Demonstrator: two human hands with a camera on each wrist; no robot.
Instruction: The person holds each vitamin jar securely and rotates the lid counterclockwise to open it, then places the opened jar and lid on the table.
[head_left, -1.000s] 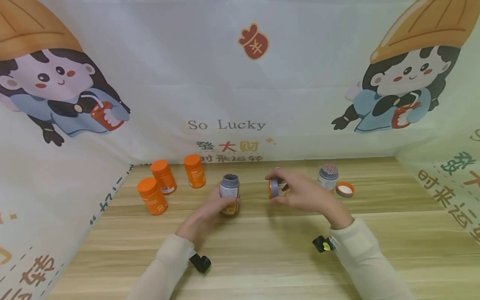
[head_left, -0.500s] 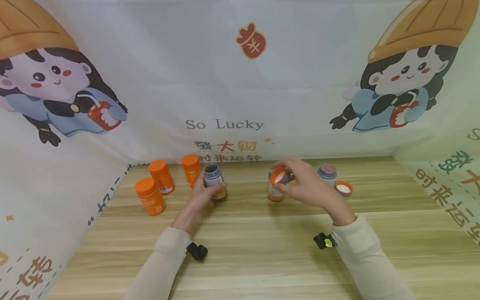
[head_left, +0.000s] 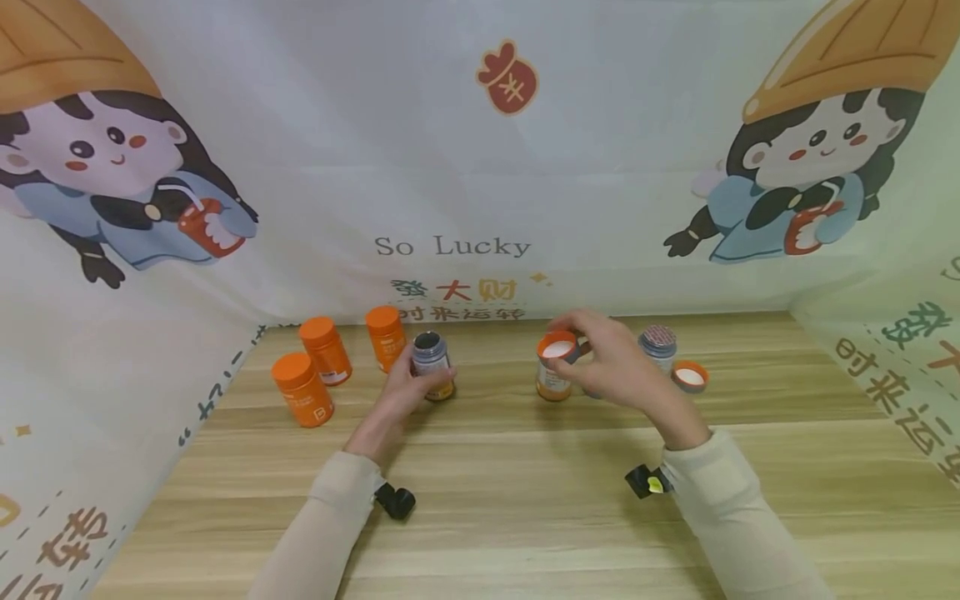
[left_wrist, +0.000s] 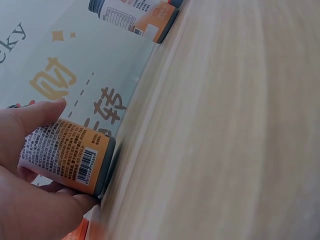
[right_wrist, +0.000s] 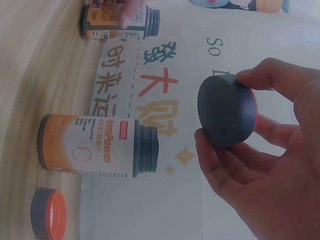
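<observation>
My left hand (head_left: 405, 392) grips an uncapped supplement jar (head_left: 433, 364), thumb on one side, its dark mouth facing up. In the left wrist view this jar (left_wrist: 75, 157) is upright with its base at the tabletop. My right hand (head_left: 618, 371) pinches a grey screw cap (right_wrist: 227, 110) by its edge, fingers and thumb around it. In the head view its orange rim and white liner face up. Just below the cap stands a second uncapped jar (head_left: 553, 383) with an orange and white label; the cap hides its mouth there. The right wrist view shows its bare grey neck.
Three orange jars (head_left: 302, 390) with lids on stand at the left. Right of my right hand is a jar (head_left: 658, 346) with a foil-like top, and a cap (head_left: 690, 377) lies beside it, liner up. Another cap (right_wrist: 48, 214) lies near the middle jar.
My left hand has moved the jar left and back, close to the orange jars. My right hand has turned its cap from sideways to liner up, uncovering the jar behind it.
</observation>
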